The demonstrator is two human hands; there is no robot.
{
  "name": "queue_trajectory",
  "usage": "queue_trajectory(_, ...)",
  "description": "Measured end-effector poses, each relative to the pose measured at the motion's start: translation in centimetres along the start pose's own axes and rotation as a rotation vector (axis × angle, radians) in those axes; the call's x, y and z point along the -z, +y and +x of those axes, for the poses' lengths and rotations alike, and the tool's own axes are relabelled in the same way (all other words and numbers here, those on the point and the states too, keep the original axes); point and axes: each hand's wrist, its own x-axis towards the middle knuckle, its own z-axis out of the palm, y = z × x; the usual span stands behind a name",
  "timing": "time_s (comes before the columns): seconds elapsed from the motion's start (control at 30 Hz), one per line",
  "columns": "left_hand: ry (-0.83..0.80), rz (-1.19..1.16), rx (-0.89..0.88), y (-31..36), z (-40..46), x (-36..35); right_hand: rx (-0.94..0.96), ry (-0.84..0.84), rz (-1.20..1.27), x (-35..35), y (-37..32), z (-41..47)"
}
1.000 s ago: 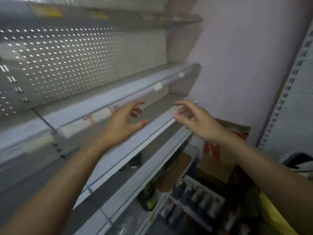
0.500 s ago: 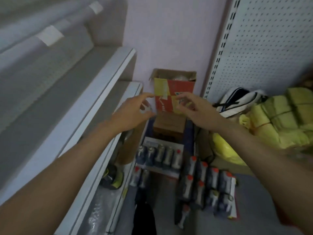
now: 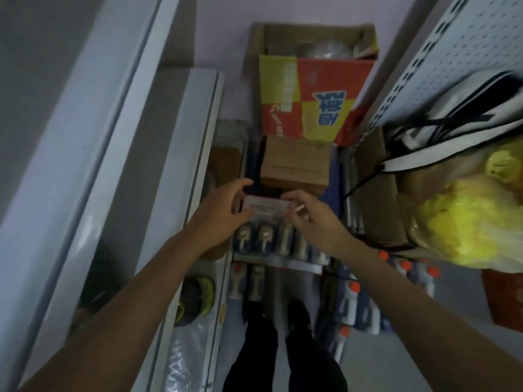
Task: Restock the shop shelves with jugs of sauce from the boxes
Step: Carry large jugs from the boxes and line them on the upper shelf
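two legs (image 3: 283,349) in dark trousers are nearest, standing on the grey floor between the shelf units. right beside them on the floor sits a cluster of jugs with orange caps (image 3: 365,301), upright, packed close together, and a couple more jugs with pale handles (image 3: 246,281) just left of the legs. on the bottom shelf to the left there's a dark and yellow thing (image 3: 195,298), too blurry to tell what it is.

further out both arms reach forward over an open box of jugs (image 3: 271,239), the jugs standing in a row inside it with their handles showing. the left hand (image 3: 223,213) has its fingers relaxed and spread apart, thumb out, holding nothing, hovering by the box's left side. the right hand (image 3: 311,219) has its fingers loosely curled above the jugs; can't tell if it pinches the white flap (image 3: 266,206) or only hovers over it.

beyond the hands sits a plain brown box (image 3: 294,162), and behind that a red and yellow box (image 3: 308,97) with blue lettering, open at the top, against the pale wall. off to the right there's a yellow plastic bag (image 3: 464,224) and a black and white bag (image 3: 452,114) on the pegboard shelf unit (image 3: 464,43). the grey shelves (image 3: 181,154) on the left run up the frame.
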Motion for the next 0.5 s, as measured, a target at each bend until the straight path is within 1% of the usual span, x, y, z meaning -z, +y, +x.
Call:
queue_trajectory(0.2, -0.087, -0.038, 0.214, -14.7, 4.4, -8.8, -0.109, -0.099, 0.050, -12.2, 11.0, 6.4)
queue_trajectory(0.27, -0.119, -0.040, 0.273, -19.4, 6.0, -12.3, -0.182, -0.130, 0.054, -16.7, 15.3, 7.9)
queue_trajectory(0.4, -0.192, -0.003, 0.343, -27.0, 9.8, -18.2, -0.302, -0.148, 0.106, -25.2, 22.0, 9.1)
queue_trajectory(0.5, -0.299, 0.116, 0.344, -32.2, 13.4, -21.4, -0.370, -0.146, 0.162, -31.4, 25.9, 9.9)
